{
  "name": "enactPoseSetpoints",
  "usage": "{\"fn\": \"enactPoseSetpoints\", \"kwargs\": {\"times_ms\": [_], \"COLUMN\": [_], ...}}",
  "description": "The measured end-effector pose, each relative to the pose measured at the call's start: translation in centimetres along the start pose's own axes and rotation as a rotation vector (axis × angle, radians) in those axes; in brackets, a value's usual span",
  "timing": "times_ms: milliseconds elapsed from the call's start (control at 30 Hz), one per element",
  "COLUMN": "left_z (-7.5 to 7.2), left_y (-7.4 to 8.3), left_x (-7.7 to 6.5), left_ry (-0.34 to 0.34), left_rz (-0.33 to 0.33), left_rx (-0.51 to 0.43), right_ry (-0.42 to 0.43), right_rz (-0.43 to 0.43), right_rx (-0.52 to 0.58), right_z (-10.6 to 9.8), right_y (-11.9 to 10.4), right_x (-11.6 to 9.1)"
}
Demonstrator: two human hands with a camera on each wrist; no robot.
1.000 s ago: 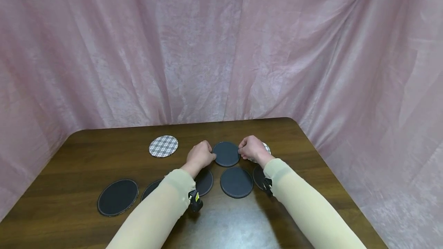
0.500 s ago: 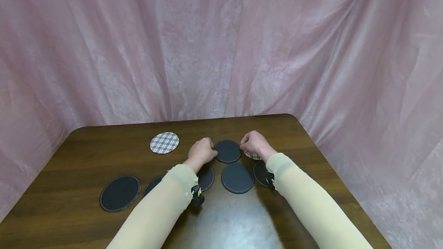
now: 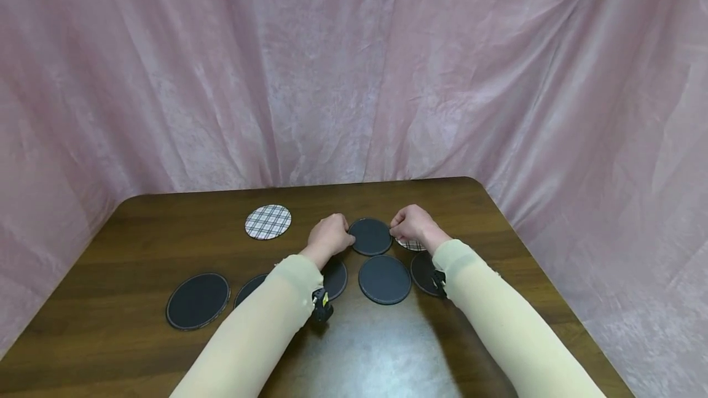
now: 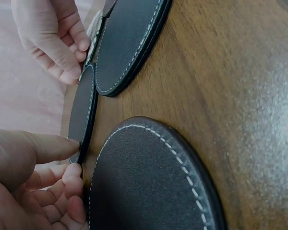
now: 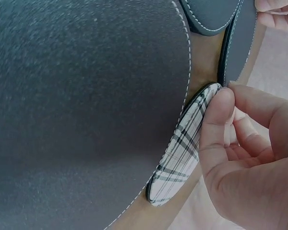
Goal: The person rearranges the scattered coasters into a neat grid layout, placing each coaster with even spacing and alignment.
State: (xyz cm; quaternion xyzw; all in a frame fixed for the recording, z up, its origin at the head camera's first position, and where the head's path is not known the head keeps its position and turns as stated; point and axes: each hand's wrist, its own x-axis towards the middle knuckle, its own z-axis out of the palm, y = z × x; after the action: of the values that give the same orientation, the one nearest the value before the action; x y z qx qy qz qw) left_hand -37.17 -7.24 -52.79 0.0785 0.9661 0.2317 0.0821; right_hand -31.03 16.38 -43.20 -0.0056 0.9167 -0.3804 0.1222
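Note:
A round black coaster (image 3: 371,237) with pale edge stitching lies toward the back of the table, between the two hands. My left hand (image 3: 330,238) pinches its left edge between thumb and forefinger; the left wrist view shows the thumb (image 4: 57,146) on top of the rim. At the opposite edge, my right hand (image 3: 415,226) holds the same coaster with its fingertips. Under the right hand sits a white plaid coaster (image 5: 180,153), partly covered. Just in front of the held coaster is another black coaster (image 3: 385,279), lying flat.
More black coasters flank it: one on the left (image 3: 335,278), one on the right (image 3: 423,272) partly behind the sleeve. Farther left lie a black coaster (image 3: 198,301), another (image 3: 250,288) half hidden by the left arm, and a plaid coaster (image 3: 268,222). A pink curtain (image 3: 332,66) hangs behind.
The whole head view has shifted slightly. Both hands stay at the black coaster's edges. My right hand and wrist now cover the right side of the plaid coaster, which showed earlier.

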Motion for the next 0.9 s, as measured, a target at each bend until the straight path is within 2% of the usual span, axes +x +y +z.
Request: {"fn": "enactPoseSetpoints", "kwargs": {"times_ms": [233, 500, 900], "left_z": [0.09, 0.49, 0.35], "left_y": [-0.09, -0.37, 0.45], "left_x": [-0.21, 0.02, -0.66], "left_ry": [0.011, -0.015, 0.016], "left_rz": [0.014, 0.005, 0.009], "left_rx": [0.004, 0.005, 0.017], "right_ry": [-0.005, -0.006, 0.014], "right_rz": [-0.018, -0.007, -0.004], "right_rx": [-0.034, -0.057, -0.063], "right_z": [-0.07, 0.15, 0.1], "right_y": [-0.18, -0.09, -0.04], "right_x": [-0.11, -0.19, -0.4]}}
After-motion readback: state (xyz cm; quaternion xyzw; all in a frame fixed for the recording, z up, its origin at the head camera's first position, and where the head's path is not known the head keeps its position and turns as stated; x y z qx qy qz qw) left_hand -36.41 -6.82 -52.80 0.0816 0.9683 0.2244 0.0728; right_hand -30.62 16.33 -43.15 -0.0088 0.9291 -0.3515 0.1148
